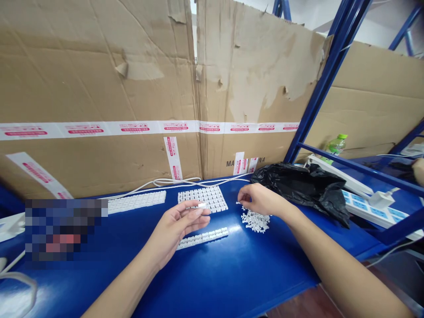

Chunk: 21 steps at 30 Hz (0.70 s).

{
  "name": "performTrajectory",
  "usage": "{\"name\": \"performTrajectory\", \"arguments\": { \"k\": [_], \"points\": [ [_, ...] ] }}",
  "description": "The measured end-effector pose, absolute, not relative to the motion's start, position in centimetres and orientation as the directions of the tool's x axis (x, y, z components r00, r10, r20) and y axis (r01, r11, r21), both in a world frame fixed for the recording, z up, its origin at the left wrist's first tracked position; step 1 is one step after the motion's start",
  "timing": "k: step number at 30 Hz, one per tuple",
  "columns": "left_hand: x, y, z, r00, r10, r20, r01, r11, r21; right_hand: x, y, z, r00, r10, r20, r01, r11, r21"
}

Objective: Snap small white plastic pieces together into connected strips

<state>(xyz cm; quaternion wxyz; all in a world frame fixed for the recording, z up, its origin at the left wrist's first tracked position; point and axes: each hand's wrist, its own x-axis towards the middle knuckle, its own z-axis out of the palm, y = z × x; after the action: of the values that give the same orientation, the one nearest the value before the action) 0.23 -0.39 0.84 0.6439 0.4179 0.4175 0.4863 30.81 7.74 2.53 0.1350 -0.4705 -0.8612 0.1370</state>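
My left hand is closed, with a small white piece pinched between thumb and fingers. It is raised over the blue table, in front of a grid of white parts and partly over a short double row of white parts. At the right, my right hand reaches down at the back edge of a pile of tiny white pieces. Its fingers are pressed together at a small white bit; what they hold is too small to make out. Another block of white parts lies farther left.
A black plastic bag lies right of the pile, beside a power strip and a blue metal frame. Cardboard stands behind the blue table. White cables run along its back. A person's hand shows at the far right.
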Motion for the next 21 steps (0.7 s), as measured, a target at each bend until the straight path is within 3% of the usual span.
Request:
{"name": "performTrajectory", "arguments": {
  "k": [7, 11, 15, 18, 21],
  "points": [
    [0.3, -0.4, 0.9, 0.173, 0.974, -0.144, -0.284, 0.189, 0.94, 30.2, 7.1, 3.2, -0.557, 0.803, 0.211, 0.642, 0.578, -0.504],
    [0.3, -0.1, 0.5, 0.188, 0.978, -0.093, -0.188, 0.129, 0.974, 29.5, 6.4, 3.3, -0.59, 0.764, 0.261, 0.511, 0.603, -0.612],
    [0.3, -0.1, -0.5, 0.158, 0.984, 0.087, 0.113, -0.105, 0.988, 28.3, 5.5, 2.8, -0.633, 0.72, 0.285, 0.307, 0.571, -0.761],
    [0.5, -0.4, -1.0, 0.191, 0.952, 0.241, 0.35, -0.296, 0.889, 27.4, 4.8, 2.4, -0.68, 0.667, 0.306, 0.169, 0.548, -0.819],
    [0.7, -0.8, -1.0, 0.256, 0.889, 0.379, 0.424, -0.456, 0.783, 26.9, 4.2, 2.4, -0.711, 0.629, 0.314, 0.141, 0.565, -0.813]
  ]
}}
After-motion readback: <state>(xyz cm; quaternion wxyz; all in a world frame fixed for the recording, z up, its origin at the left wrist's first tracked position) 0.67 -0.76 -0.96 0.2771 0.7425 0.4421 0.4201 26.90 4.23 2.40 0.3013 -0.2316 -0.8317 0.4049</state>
